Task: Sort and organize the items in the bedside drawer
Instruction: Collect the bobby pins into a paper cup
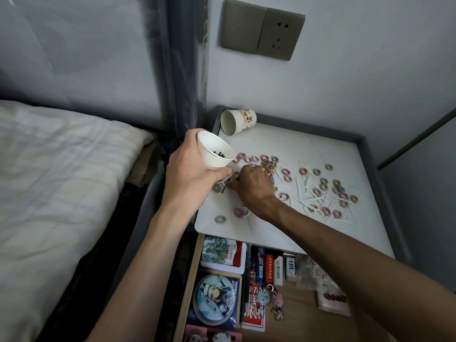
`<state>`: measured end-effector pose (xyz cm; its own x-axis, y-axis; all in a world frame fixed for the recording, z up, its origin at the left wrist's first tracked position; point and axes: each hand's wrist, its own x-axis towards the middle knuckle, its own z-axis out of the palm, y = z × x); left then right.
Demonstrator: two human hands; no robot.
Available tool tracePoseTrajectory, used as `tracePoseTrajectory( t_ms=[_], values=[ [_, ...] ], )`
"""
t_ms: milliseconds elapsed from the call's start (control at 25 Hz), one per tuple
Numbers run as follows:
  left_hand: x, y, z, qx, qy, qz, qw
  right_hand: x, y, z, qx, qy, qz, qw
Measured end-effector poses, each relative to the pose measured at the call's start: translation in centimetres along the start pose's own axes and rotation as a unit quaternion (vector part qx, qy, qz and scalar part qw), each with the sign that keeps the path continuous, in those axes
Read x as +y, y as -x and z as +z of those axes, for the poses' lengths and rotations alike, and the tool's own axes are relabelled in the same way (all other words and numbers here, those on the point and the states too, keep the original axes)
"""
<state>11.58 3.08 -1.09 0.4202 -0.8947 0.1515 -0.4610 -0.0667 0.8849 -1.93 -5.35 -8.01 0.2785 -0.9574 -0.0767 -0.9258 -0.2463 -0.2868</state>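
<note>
While my left hand [190, 174] grips a plain white paper cup [213, 160] at the centre of the frame, tilted with its mouth toward the upper right, I can see a few small dark pieces [218, 153] lying inside it. My fingers and thumb wrap round the cup's wall. It hangs over the left edge of the white tabletop [308, 146].

Just right of the cup, my right hand [254, 186] is down on the tabletop, knuckles up and fingers curled toward the surface beside a thin black pin [223, 191]. I cannot tell whether the fingertips pinch anything.

Small coloured rings [286, 172] are scattered across the tabletop from centre to right, mixed on the right side with thin white sticks [306, 187]. A printed paper cup [238, 120] lies on its side at the table's far left corner, mouth facing left.

Along the lower edge of the frame the drawer [301, 314] stands open, showing a round badge [216, 296], cards, small boxes and a keychain [276, 301]. A bed [49, 169] fills the left; a wall socket [280, 33] sits at the top.
</note>
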Motion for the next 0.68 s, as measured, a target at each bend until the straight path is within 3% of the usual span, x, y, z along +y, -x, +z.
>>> tracePoseTrajectory(
  t_ms=[400,680],
  values=[
    [0.1,0.1,-0.1,0.0,-0.005,0.003,1.0,-0.8,-0.5,-0.5,0.02,0.019,0.017,0.999],
    [0.1,0.2,-0.5,0.001,0.0,0.001,1.0,-0.1,0.6,-0.8,-0.001,0.18,-0.069,0.981]
  ],
)
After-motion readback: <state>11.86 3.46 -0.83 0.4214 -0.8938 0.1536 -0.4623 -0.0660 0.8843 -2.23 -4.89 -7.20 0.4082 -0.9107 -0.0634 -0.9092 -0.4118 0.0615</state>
